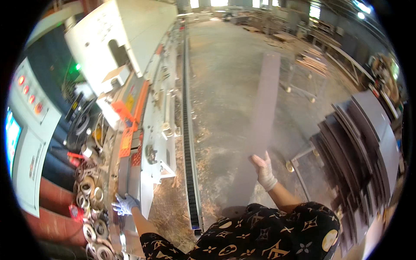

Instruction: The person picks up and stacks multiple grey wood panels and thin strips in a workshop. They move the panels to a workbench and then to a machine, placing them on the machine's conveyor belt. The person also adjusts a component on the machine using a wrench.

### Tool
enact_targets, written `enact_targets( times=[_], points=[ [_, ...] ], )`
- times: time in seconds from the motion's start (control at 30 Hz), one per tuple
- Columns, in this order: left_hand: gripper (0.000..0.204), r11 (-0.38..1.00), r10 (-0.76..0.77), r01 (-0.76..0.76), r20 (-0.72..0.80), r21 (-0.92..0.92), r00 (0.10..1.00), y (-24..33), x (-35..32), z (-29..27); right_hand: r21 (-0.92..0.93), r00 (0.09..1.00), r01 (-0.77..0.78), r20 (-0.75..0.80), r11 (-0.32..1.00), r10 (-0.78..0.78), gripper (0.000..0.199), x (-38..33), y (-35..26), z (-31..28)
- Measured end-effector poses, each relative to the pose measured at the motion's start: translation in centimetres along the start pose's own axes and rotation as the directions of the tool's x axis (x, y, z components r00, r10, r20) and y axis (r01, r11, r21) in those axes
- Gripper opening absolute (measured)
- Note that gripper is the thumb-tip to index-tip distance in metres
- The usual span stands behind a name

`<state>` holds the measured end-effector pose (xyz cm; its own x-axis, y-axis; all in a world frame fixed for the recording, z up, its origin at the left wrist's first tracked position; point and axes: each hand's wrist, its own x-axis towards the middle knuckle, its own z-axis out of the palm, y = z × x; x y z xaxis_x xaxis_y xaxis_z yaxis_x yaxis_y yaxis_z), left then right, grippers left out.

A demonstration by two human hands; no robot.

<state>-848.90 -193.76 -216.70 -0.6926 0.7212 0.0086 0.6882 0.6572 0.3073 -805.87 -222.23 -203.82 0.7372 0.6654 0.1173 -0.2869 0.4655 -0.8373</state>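
My left hand (125,204), in a pale glove, reaches to the bed of the long machine (145,173) on the left. Its fingers are spread and lie on or just above a dark grey strip (124,175) along the bed. At centre right my right hand (265,172), also gloved, grips the right edge of a long, narrow grey board (263,104). The board stretches away from my body over the floor, and its near end is blurred. Part of the right hand's grip is hidden.
Stacked dark panels (351,151) stand close on my right, by a wheeled frame (299,177). A black roller track (187,130) runs along the machine. Edging rolls (89,208) and a control cabinet (37,138) are at the left. A trolley with boards (312,63) stands farther off.
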Motion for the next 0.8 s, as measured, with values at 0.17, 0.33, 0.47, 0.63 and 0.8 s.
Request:
enact_targets(
  times=[0.17,0.33,0.47,0.63,0.8],
  points=[
    [0.066,0.791,0.383,-0.428,-0.192,-0.437,0.903,0.3,-5.0,0.9,0.07,0.993,0.073,0.09,0.995,-0.079,0.052,-0.2,-0.8,0.2],
    [0.082,0.043,0.965,-0.684,-0.148,-0.728,0.217,2.2,-22.2,-8.4,0.025,0.993,0.057,0.107,0.998,-0.059,0.054,-1.0,-0.1,2.7],
    [0.088,-0.028,0.981,-0.935,-0.191,-0.353,0.043,1.0,-28.8,-12.3,0.004,0.987,0.034,0.159,0.999,-0.034,0.051,-4.8,3.3,5.8],
    [0.085,0.108,0.959,-0.849,-0.17,-0.517,0.226,-2.7,-28.0,-11.1,-0.048,0.948,-0.107,0.296,0.993,0.116,0.052,-8.6,4.5,6.8],
    [0.084,0.27,0.928,-0.831,-0.099,-0.486,0.359,-11.8,-23.7,-10.3,-0.165,0.905,-0.191,0.351,0.968,0.239,0.061,-7.5,4.8,8.1]
  ],
)
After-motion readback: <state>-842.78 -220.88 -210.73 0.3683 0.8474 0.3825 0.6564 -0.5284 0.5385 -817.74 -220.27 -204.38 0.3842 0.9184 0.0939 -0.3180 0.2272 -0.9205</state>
